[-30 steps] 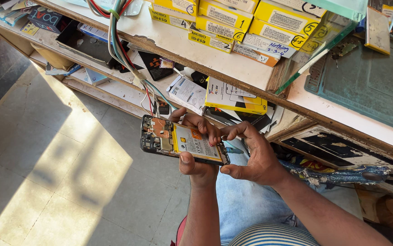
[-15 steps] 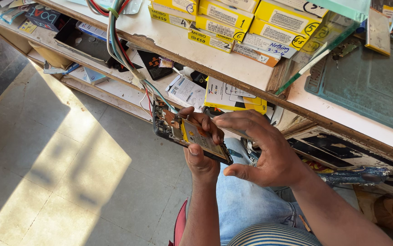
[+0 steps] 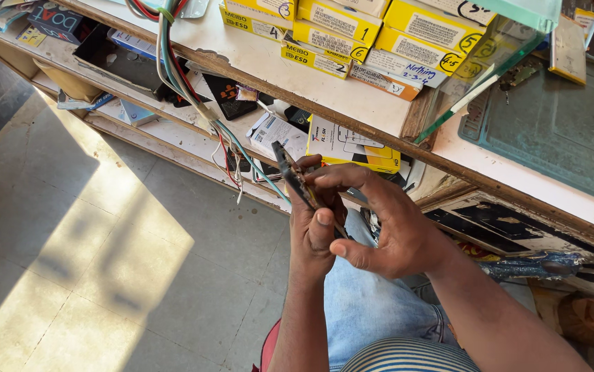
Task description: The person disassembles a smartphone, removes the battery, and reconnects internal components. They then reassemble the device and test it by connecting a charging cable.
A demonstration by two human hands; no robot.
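A grey tiled floor (image 3: 104, 275) fills the lower left, crossed by bright sunlight and shadow. A worn white wooden counter (image 3: 352, 103) with a lower shelf (image 3: 173, 141) runs diagonally across the top.

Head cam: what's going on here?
A seated person holds an opened phone edge-on in the left hand, over their lap. The right hand reaches across, fingertips on the phone's upper edge. In front is a wooden counter with yellow boxes stacked on top, a bundle of wires hanging over its edge, and a green mat to the right.
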